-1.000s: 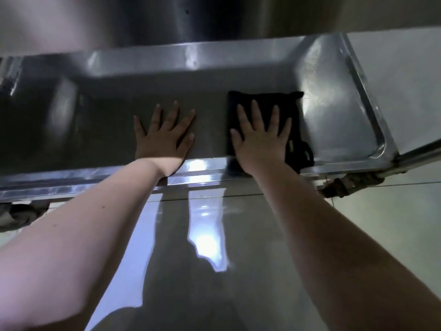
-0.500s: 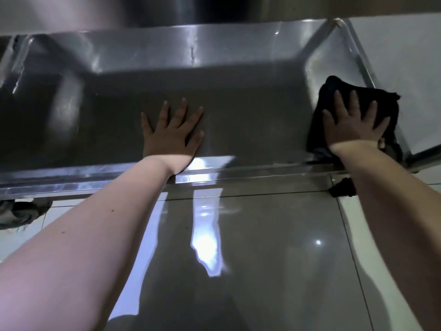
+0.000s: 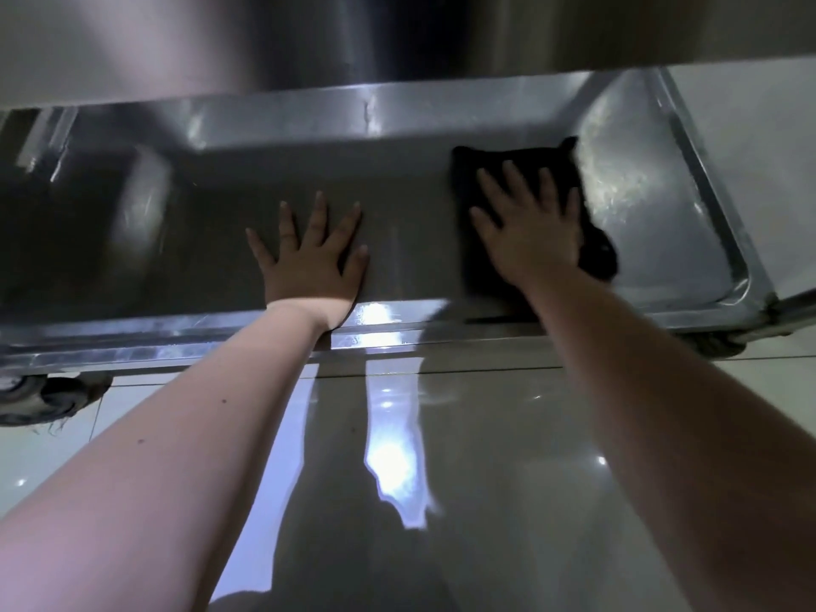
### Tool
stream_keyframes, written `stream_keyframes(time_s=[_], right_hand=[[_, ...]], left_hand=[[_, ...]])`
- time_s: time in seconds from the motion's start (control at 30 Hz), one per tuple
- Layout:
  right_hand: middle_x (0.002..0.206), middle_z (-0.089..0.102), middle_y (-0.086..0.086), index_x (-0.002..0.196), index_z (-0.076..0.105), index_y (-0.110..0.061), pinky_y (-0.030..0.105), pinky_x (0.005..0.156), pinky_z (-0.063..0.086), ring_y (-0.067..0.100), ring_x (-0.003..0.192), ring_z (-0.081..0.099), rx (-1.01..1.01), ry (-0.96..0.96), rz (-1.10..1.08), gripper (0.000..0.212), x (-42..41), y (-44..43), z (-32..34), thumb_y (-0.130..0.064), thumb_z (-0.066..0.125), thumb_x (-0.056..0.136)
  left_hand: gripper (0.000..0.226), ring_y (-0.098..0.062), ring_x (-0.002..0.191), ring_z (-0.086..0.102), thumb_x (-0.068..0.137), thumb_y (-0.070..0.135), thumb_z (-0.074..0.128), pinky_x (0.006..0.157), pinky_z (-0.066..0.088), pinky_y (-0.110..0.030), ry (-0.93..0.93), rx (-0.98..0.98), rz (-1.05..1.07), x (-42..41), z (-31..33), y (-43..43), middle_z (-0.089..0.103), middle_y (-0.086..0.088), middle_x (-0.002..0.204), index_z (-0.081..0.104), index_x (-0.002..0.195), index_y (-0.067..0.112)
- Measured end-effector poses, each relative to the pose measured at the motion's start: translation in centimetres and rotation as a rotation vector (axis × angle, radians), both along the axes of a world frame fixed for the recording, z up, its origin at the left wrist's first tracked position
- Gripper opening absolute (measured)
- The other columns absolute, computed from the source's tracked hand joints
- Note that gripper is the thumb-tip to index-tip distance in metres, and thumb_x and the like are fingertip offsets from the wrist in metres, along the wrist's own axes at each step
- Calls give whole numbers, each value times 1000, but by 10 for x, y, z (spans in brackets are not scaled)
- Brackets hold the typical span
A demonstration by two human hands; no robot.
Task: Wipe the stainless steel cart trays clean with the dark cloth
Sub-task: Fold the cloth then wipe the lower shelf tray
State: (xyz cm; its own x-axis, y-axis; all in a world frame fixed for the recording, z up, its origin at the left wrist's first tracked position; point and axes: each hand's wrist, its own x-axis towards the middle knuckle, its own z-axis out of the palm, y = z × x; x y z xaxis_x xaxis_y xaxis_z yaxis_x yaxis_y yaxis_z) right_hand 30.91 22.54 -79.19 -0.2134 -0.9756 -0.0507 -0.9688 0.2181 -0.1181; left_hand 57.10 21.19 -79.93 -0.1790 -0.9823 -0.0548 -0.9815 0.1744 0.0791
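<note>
The lower stainless steel cart tray [image 3: 653,223] spans the middle of the head view, with raised rims all round. My left hand [image 3: 309,262] lies flat on the tray floor near its middle, fingers spread. My right hand [image 3: 525,227] presses flat, fingers straight, on the dark cloth [image 3: 596,254], which lies on the tray floor right of centre. The cloth sticks out beyond my fingertips and to the right of my palm. Wet streaks shine on the tray's right end.
An upper steel shelf [image 3: 309,42] overhangs the tray from above. Caster wheels sit under the near left corner [image 3: 39,395] and the near right corner [image 3: 719,342]. A glossy tiled floor [image 3: 485,479] lies in front of the cart.
My right hand slid the cloth from the tray's right end back leftward toward the centre, after sweeping right before that. My left hand stayed planted.
</note>
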Motion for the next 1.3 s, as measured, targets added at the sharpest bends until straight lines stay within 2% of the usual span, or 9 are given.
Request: stream_keyframes(time_s=[0.23,0.47,0.6,0.87,0.97,1.07,1.17,1.23,1.3], right_hand=[[163,7,-6,153,13,-41,62,115,-4,35,148,-2,33,-17,-360,58,-71,19,5,-59,20,98],[163,-5,-12,151,0,-46,61,111,-12,35,148,-9,58,8,149,57,103,9,0,-61,13,97],[162,0,-15,150,3,-50,57,115,-8,29,149,-4,52,-7,277,56,90,6,2,-62,16,97],[163,6,-9,152,11,-46,60,116,-1,32,149,1,69,7,-320,58,-94,41,3,-62,21,97],[163,2,-8,153,8,-42,63,114,-3,35,148,-3,71,11,-394,58,-50,39,3,-58,19,99],[163,-6,-7,152,-3,-42,64,113,-5,36,148,-7,92,33,-197,58,38,27,5,-57,14,99],[162,-10,-9,152,-4,-42,64,110,-12,37,147,-12,106,-21,29,58,140,25,7,-54,16,99],[163,-4,-10,153,0,-42,60,112,-11,34,148,-10,95,-173,92,57,164,21,14,-48,24,101],[163,9,-9,155,9,-35,52,118,-1,29,149,-2,-29,-366,5,58,140,18,24,-35,32,102]], left_hand=[[55,-33,149,-6,95,61,11,110,-7,-70,-32,2,-13,-3,-3,-1,-6,10,163,-6,147,57],[55,-32,149,-7,97,55,16,110,-7,-70,-35,10,-6,6,-2,-1,-5,10,164,4,150,51],[55,-31,149,-8,98,56,18,110,-8,-69,-30,13,-4,8,1,1,-5,9,164,7,151,49],[54,-32,149,-8,96,59,13,109,-8,-70,-13,20,-8,-3,2,2,-6,10,164,-2,148,55],[54,-33,149,-9,97,58,14,108,-8,-71,-12,32,-7,-3,2,1,-6,10,164,-2,148,55],[54,-32,149,-9,98,54,16,109,-9,-71,2,56,-11,2,4,-2,-7,10,163,-2,149,54],[54,-24,150,-5,102,43,25,113,-9,-64,203,60,32,7,14,0,-1,11,164,5,151,49],[54,-22,151,-1,102,36,33,117,-5,-56,384,7,99,12,23,1,7,6,164,17,154,38],[54,-28,150,4,101,34,37,119,3,-50,346,-95,109,9,31,0,15,-3,163,27,153,25]])
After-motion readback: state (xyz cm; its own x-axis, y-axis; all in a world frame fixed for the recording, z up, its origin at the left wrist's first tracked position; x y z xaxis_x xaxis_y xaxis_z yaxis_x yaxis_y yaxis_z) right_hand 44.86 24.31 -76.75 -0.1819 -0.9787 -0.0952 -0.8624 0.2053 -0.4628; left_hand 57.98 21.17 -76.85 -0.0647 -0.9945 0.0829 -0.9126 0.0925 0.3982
